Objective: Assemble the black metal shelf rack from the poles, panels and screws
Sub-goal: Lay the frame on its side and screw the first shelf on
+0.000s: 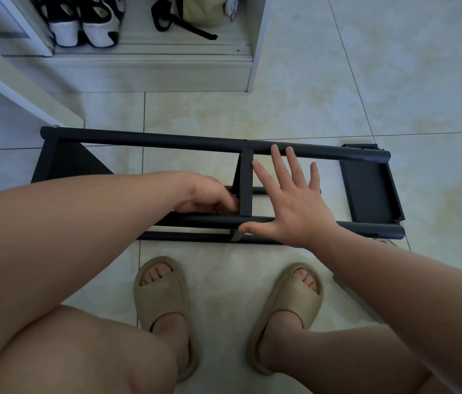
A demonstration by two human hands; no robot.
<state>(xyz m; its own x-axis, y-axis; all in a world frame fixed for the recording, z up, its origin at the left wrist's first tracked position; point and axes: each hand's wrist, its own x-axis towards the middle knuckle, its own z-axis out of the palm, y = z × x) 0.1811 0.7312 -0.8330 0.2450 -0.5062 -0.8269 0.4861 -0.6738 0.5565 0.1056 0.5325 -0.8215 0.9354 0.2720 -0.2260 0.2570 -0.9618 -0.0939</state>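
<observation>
shelf rack (167,143) on its side on tile floor (394,81), poles running 9-to-3 | left hand (210,196) fingers curled against middle panel (246,189) at its 3 o'clock, grasp hidden: cannot tell | right hand (292,206) spread flat, released, thumb touching near pole (366,227); panel at its 9 o'clock

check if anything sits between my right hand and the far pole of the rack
Nothing visible does. The right hand is spread open, its fingers reaching the far pole in this view. The middle panel stands just left of the hand, clear of the path.
</observation>
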